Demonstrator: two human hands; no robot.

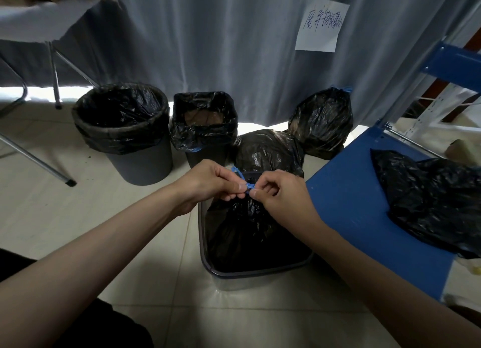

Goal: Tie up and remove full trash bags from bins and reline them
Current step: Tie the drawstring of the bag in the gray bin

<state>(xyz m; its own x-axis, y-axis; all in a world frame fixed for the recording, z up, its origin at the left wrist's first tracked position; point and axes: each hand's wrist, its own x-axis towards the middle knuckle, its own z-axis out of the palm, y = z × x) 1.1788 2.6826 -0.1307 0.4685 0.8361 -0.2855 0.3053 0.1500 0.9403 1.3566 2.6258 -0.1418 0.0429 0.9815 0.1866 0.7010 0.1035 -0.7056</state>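
Left hand (208,182) and right hand (277,191) each pinch the blue drawstring (248,186); grip clamped; bag (242,228) sits gathered in bin (256,273).

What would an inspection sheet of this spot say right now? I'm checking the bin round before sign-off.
Surface: pale tiled floor, a few dark specks by the round bin.
Job's things: near bin holds a black bag, its blue drawstring mid-knot; round bin and square bin lined; two tied bags on the floor.
Clutter: loose black bags on the blue shelf.
Grippers: left hand and right hand pinch the drawstring.
Cables: nothing seen.
Surroundings: grey curtain with handwritten paper sign; folding table legs.
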